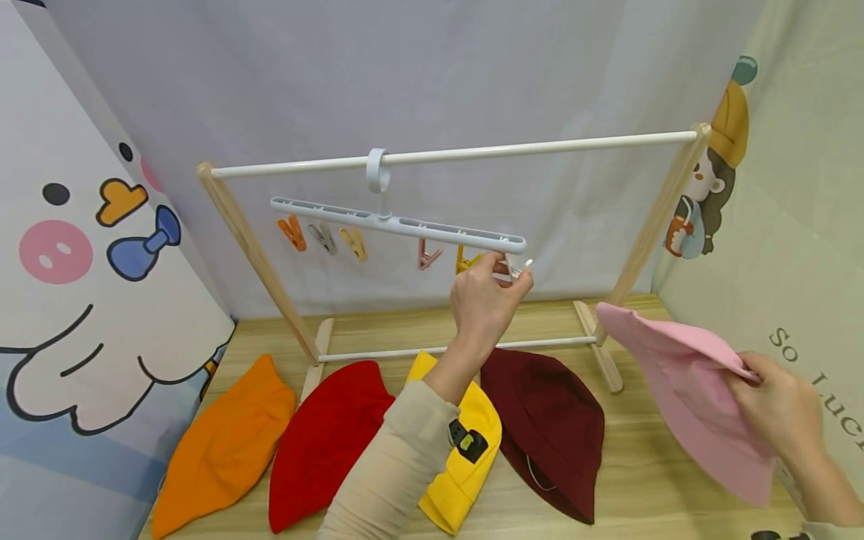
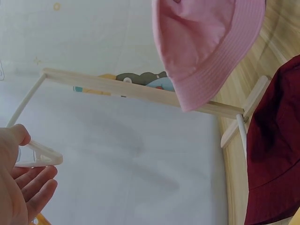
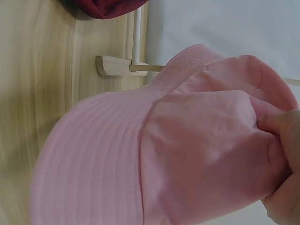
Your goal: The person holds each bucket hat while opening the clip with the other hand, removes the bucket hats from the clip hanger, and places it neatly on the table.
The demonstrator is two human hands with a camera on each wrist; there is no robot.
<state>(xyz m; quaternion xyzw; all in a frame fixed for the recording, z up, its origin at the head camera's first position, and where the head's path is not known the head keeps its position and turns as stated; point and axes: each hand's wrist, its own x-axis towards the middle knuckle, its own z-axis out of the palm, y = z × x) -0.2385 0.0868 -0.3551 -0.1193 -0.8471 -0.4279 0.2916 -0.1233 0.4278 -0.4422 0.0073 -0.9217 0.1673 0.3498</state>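
My left hand (image 1: pixel 487 296) pinches a white clothespin (image 2: pixel 44 154) at the right end of the pale blue clip hanger (image 1: pixel 398 223). The hanger tilts down to the right from the white rail. In my right hand (image 1: pixel 779 405) is a pink bucket hat (image 1: pixel 695 375), gripped by its crown and held above the table at the right. The right wrist view shows the hat's stitched brim hanging away from the fingers. Beside the left hand hangs a yellow clothespin (image 1: pixel 466 260), and left of that a pink clothespin (image 1: pixel 427 255).
Orange (image 1: pixel 226 442), red (image 1: pixel 327 442), yellow (image 1: pixel 482 420) and maroon (image 1: pixel 550 427) bucket hats lie in a row on the wooden table. The rack's white rail (image 1: pixel 540 150) spans two wooden posts. Orange, grey and cream clothespins (image 1: pixel 353 244) hang on the hanger's left half.
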